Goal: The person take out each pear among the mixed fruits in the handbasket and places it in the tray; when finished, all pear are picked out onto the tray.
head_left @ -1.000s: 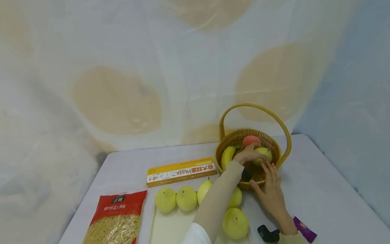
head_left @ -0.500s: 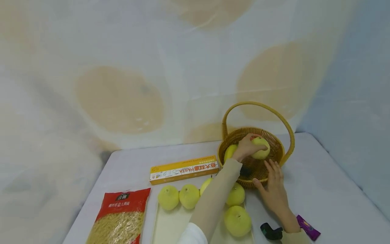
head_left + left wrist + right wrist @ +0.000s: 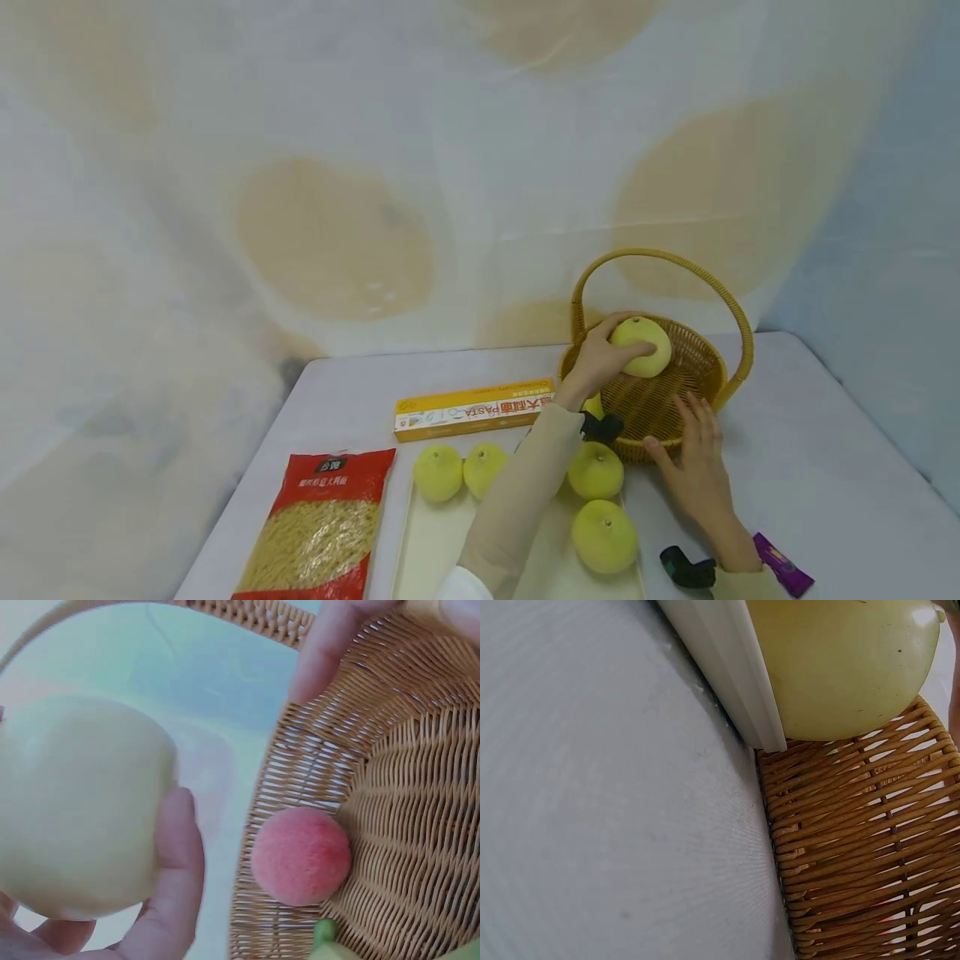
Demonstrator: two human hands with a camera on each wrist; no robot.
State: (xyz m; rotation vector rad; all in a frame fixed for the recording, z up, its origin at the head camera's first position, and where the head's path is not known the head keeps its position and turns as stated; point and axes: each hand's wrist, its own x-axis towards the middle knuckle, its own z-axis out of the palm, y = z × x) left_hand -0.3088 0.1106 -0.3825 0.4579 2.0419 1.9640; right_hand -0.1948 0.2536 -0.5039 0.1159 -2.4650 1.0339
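My left hand (image 3: 602,357) grips a round yellow-green pear (image 3: 642,347), raised above the far left part of the wicker basket (image 3: 693,358). In the left wrist view, the thumb presses against the side of the pear (image 3: 82,802) and other fingers lie beneath it. Inside the basket are a pink peach (image 3: 301,856) and a banana (image 3: 594,406), the latter partly covered by my left wrist. My right hand (image 3: 697,467) lies at the near right rim with fingers spread and fairly straight, touching the basket.
Several more pears (image 3: 604,536) sit on a cream tray (image 3: 427,550) before the basket. A pasta box (image 3: 474,410) lies behind the tray, and a red pasta bag (image 3: 318,521) to its left. A purple packet (image 3: 782,565) lies near my right forearm.
My left hand has lifted the pear from inside the basket, up and leftward. The right hand stays at the rim. The whole scene has shifted right in the head view.
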